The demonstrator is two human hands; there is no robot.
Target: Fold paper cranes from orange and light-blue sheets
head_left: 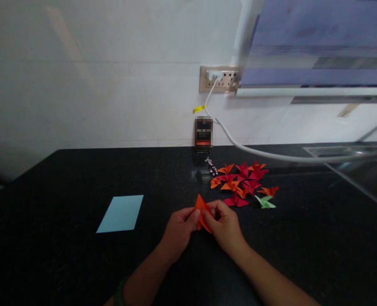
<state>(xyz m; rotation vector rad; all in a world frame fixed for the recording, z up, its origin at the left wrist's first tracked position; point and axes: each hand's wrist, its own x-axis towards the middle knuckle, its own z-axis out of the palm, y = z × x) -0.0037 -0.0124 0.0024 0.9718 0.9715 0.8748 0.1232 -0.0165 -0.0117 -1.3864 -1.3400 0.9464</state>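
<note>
Between my two hands is a folded piece of orange origami paper (pixel 200 204), its pointed tip upward. My left hand (pixel 181 227) pinches its left side with thumb and fingers. On the right side, my right hand (pixel 224 223) grips the same paper, thumb in front and fingers behind. Part of the paper is hidden by my fingers. Just beyond my right hand lies a cluster of folded paper cranes in red and orange, among them a red crane (pixel 236 200). A pale green crane (pixel 265 202) rests at the cluster's near right edge.
Light blue square paper (pixel 121 213) lies on the black countertop (pixel 64 259) to the left. A phone-like device (pixel 203 134) leans against the wall, with a beaded strand (pixel 211 166) before it. A white cable (pixel 255 151) runs from the socket (pixel 220 79) toward the sink (pixel 367 170).
</note>
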